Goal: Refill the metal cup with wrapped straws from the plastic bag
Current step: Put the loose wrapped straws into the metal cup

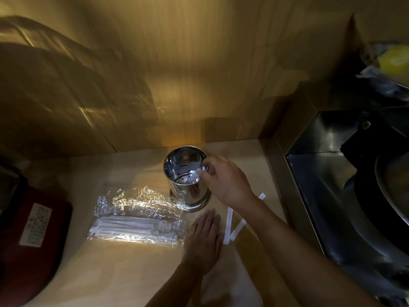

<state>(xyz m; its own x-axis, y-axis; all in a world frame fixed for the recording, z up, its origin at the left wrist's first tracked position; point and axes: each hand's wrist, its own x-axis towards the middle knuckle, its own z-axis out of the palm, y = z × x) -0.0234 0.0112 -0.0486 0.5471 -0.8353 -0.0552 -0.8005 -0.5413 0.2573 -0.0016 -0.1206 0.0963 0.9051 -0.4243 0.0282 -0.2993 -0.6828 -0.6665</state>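
A shiny perforated metal cup (185, 173) stands upright on the wooden counter, and I see no straws inside it. My right hand (223, 181) grips its right rim. To the cup's left lies a clear plastic bag (137, 220) with several white wrapped straws (130, 228) inside. My left hand (204, 238) lies flat, fingers together, beside the bag's right end, holding nothing. Three loose wrapped straws (229, 226) lie on the counter to the right of my left hand, partly under my right forearm.
A dark red appliance with a white label (33, 231) sits at the left edge. A stainless steel sink (345, 196) lies to the right, past a raised wooden edge. A wooden back wall (177, 85) rises close behind the cup.
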